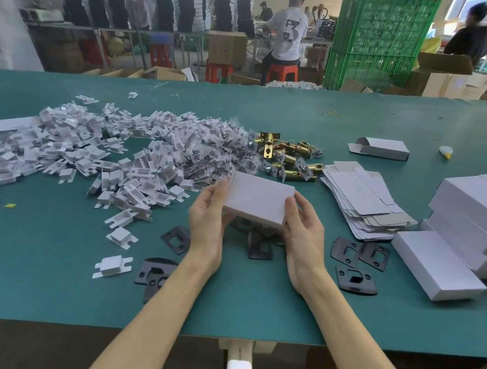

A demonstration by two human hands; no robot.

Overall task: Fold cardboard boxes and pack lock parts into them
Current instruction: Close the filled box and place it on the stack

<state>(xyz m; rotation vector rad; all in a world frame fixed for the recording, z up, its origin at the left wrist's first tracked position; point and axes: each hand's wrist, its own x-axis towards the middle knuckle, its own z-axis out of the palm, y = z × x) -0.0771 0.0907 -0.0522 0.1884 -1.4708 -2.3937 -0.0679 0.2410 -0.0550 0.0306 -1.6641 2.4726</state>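
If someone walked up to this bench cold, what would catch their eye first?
Probably the white box held up between the left hand and right hand at centre. Next, the sprawling heap of small white pieces across the left of the table, and the brass latches glinting just beyond the box.

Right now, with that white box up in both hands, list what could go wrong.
1. The left hand and right hand grip the white box only at its ends above the table; it may slip onto the black plates below.
2. The nearest black plate lies near the table's front edge, by the left forearm; a sweep could knock it off.
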